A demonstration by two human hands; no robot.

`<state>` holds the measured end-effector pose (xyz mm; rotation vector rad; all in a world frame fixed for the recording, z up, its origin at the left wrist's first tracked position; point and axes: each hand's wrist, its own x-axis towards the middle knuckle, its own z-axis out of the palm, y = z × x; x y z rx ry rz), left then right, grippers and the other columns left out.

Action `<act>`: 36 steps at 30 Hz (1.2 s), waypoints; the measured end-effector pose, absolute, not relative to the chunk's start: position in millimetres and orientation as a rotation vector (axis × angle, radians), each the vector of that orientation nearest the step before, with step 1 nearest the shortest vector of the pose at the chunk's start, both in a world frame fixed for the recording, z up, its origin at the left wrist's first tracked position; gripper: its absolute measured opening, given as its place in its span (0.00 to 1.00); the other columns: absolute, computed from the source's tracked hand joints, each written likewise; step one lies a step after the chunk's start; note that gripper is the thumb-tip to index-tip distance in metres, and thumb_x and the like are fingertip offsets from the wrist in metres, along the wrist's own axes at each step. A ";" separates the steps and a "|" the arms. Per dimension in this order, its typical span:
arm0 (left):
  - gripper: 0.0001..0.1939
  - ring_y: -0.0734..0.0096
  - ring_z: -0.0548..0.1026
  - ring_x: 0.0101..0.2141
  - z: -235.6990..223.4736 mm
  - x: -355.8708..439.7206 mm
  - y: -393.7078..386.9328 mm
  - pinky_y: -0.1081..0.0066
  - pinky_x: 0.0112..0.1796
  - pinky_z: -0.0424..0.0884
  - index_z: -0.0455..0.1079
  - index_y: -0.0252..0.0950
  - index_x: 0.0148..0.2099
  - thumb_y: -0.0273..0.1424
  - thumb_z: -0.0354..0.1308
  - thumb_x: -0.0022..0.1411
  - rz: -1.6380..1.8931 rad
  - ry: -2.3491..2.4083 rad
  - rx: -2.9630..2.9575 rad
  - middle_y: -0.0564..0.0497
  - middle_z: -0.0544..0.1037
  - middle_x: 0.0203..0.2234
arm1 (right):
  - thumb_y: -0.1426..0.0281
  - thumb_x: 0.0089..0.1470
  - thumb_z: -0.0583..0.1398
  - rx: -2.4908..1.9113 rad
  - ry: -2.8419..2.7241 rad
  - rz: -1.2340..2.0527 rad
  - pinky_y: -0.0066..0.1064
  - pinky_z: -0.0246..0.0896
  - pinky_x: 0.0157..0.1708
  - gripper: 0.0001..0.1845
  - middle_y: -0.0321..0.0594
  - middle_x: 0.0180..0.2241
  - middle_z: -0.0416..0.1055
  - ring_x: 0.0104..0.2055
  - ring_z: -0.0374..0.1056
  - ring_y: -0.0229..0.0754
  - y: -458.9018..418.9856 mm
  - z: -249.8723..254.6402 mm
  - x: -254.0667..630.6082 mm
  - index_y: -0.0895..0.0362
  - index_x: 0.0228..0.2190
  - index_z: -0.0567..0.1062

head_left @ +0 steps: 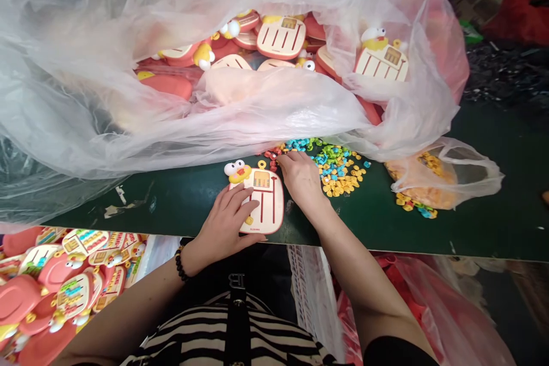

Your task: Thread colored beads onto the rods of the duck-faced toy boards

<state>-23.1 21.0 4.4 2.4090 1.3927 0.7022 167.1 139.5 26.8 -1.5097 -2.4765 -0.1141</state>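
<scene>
A cream toy board (268, 206) with long red-edged slots, a small picture window and a yellow duck head with bulging white eyes lies on the dark green table. My left hand (227, 217) grips it from the left, fingers across its face and thumb along the lower edge. A small yellow piece (249, 221) sits in a slot near those fingers. My right hand (302, 180) has its fingers bent together at some small red plastic pieces (273, 155) behind the board; what is between the fingertips is hidden. Beside it spread yellow pieces (341, 183) and green pieces (333, 152).
A large clear plastic bag (274, 103) full of similar duck boards covers the back of the table. To the right, a small plastic bag (446, 177) holds yellow pieces. Boards with coloured pieces (77, 291) fill a space at lower left. A white crate (313, 291) stands below the edge.
</scene>
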 end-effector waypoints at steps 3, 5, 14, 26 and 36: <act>0.27 0.50 0.61 0.59 5.0 -23.1 21.6 0.49 0.59 0.56 0.67 0.36 0.52 0.47 0.61 0.56 0.715 1.383 2.406 0.39 0.69 0.55 | 0.74 0.59 0.55 -1.509 -2.451 -0.132 0.36 0.59 0.36 0.12 0.45 0.32 0.73 0.36 0.65 0.47 139.9 25.3 168.4 0.56 0.32 0.78; 0.27 0.50 0.61 0.59 5.6 -23.0 21.6 0.49 0.59 0.56 0.67 0.35 0.52 0.47 0.61 0.56 0.718 1.385 2.399 0.39 0.69 0.54 | 0.73 0.60 0.54 -1.481 -2.383 -0.076 0.36 0.61 0.36 0.13 0.46 0.35 0.74 0.37 0.67 0.47 136.3 25.7 170.8 0.56 0.32 0.79; 0.29 0.51 0.61 0.59 4.5 -22.9 21.0 0.48 0.59 0.56 0.65 0.36 0.55 0.46 0.61 0.56 0.713 1.390 2.385 0.39 0.68 0.56 | 0.73 0.62 0.52 -1.291 -2.365 -0.009 0.37 0.63 0.45 0.15 0.44 0.47 0.76 0.46 0.72 0.44 81.3 19.7 172.1 0.55 0.44 0.77; 0.40 0.51 0.58 0.62 1.7 -19.9 20.8 0.52 0.59 0.56 0.46 0.31 0.66 0.45 0.57 0.60 0.770 1.435 2.407 0.32 0.59 0.62 | 0.74 0.60 0.51 -1.213 -2.326 0.386 0.46 0.58 0.55 0.19 0.40 0.49 0.75 0.57 0.65 0.46 50.5 24.6 154.9 0.51 0.49 0.74; 0.35 0.53 0.55 0.63 8.7 -25.3 22.4 0.52 0.60 0.47 0.57 0.35 0.62 0.48 0.57 0.60 0.580 1.317 2.394 0.39 0.61 0.62 | 0.73 0.60 0.55 -1.455 -2.412 -0.084 0.38 0.61 0.40 0.12 0.45 0.36 0.78 0.38 0.69 0.47 156.4 19.8 172.5 0.57 0.37 0.79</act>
